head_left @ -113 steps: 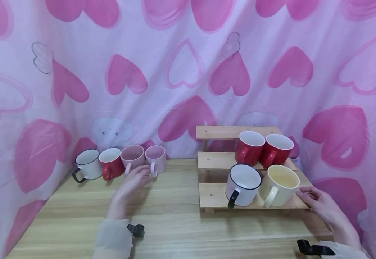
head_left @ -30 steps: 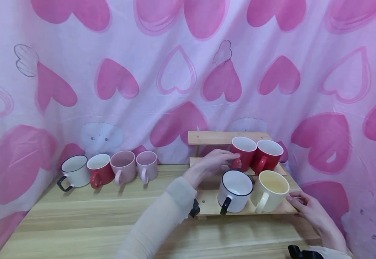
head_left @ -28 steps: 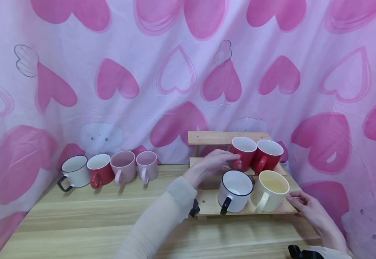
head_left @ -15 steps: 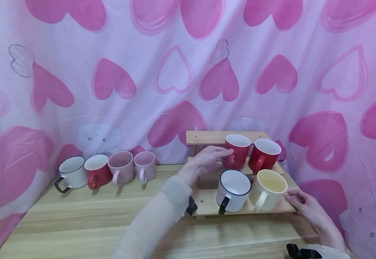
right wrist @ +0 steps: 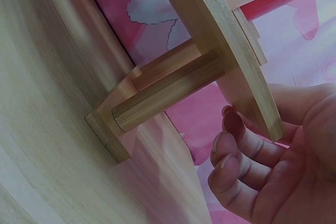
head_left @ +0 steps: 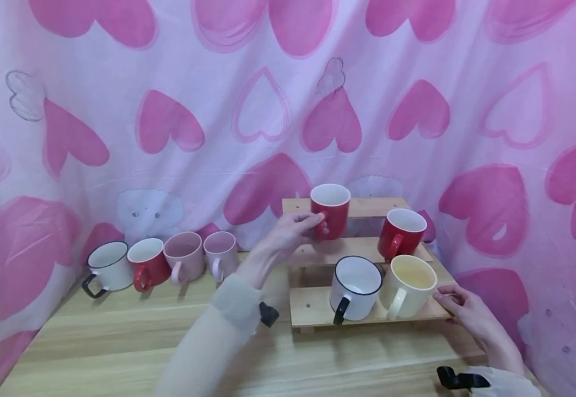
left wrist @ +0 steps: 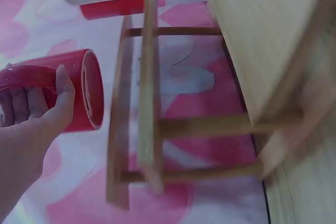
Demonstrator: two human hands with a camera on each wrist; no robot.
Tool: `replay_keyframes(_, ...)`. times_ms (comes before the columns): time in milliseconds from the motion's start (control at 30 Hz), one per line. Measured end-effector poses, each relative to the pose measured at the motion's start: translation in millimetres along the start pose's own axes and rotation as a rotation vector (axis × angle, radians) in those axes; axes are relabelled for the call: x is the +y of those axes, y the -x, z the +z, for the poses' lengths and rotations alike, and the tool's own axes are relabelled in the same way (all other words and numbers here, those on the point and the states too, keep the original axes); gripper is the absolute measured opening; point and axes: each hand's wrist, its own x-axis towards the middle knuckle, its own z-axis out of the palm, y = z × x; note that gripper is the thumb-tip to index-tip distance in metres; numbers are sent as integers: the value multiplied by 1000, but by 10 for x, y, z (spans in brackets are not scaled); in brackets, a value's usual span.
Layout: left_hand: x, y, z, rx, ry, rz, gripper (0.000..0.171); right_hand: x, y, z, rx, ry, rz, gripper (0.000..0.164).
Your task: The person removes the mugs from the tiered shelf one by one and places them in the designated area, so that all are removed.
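Left hand grips upright red-and-white mug above left half of three-tier wooden rack; right hand holds its near-right corner.

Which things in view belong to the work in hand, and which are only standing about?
In the work, it seems:
held red mug, in left hand
rack, right hand at its edge

Not held, probably just standing about:
red rack mug, white rack mug, yellow mug
white table mug, red table mug, pink mug, lilac mug

head: high, forward-down | wrist cams: close, tilted, at opposite ends | all share: rack
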Motion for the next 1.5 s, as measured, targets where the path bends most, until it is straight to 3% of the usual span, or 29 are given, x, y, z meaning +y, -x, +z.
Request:
replay_keyframes(267,-17,611,-322,15,38,78,27,31,22,-17,4,14,-20,44)
replay_keyframes(600,-57,1384,-675,90,-83,85,33,88,116,-114,30,8,-12,42)
replay_keyframes(800,-133,1850,-1034,122,-187,167,25,50,64,-72,19,1,-15,43)
replay_keyframes(900,-184,2119,-1254,81,-141,200,21,13,27,-11,1,-5,-25,43)
replay_keyframes(1067,-268,2526,-1631,-55,34,247,36,-39,-11,70,-5,-12,-22,43)
replay_keyframes(1133,-297,2651,-1752,-79,91,247,40,-45,-10,74,-1,-11,-16,44)
replay_keyframes(1200,-325,2753,-1849,-72,115,252,41,-43,-3,63,3,-5,-13,44)
replay_keyframes(1433,-414,3094,-2126,38,22,288,43,-16,7,32,11,-12,-30,42)
replay_keyframes(1500,-442,3179,-2206,50,38,303,44,-7,9,19,9,-21,-29,41)
